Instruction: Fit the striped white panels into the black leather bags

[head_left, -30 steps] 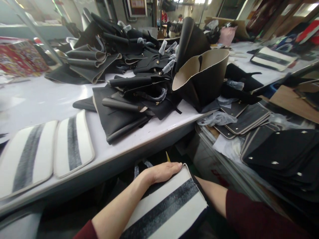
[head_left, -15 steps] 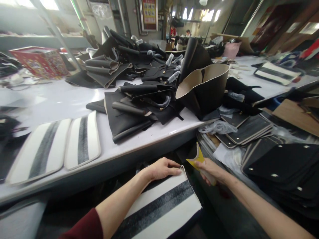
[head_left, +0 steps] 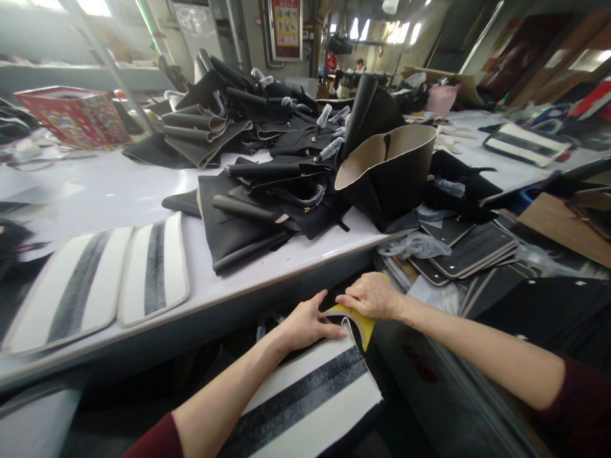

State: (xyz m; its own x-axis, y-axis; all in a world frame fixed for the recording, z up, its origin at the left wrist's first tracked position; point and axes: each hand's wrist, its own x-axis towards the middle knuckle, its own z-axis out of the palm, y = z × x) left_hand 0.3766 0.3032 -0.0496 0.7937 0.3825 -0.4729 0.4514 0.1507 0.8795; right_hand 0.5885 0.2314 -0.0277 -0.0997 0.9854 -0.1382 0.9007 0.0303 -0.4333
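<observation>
A white fabric panel with a dark grey stripe (head_left: 310,401) lies below the table's front edge, near my lap. My left hand (head_left: 305,323) rests on its far edge, fingers laid along the rim and thumb raised. My right hand (head_left: 370,296) is closed on a small yellow scraper-like tool (head_left: 360,321) and presses it against the panel's far corner, right beside my left fingertips.
The white table (head_left: 119,191) holds two matching striped panels (head_left: 114,280) at the left and a heap of black leather pieces (head_left: 267,191) with an upright curved bag shell (head_left: 386,165). Black panels with studs (head_left: 477,245) are stacked at the right. People are far behind.
My right hand came up from under the panel with the yellow tool, then moved left and down onto the panel's corner. My left hand stayed on the edge.
</observation>
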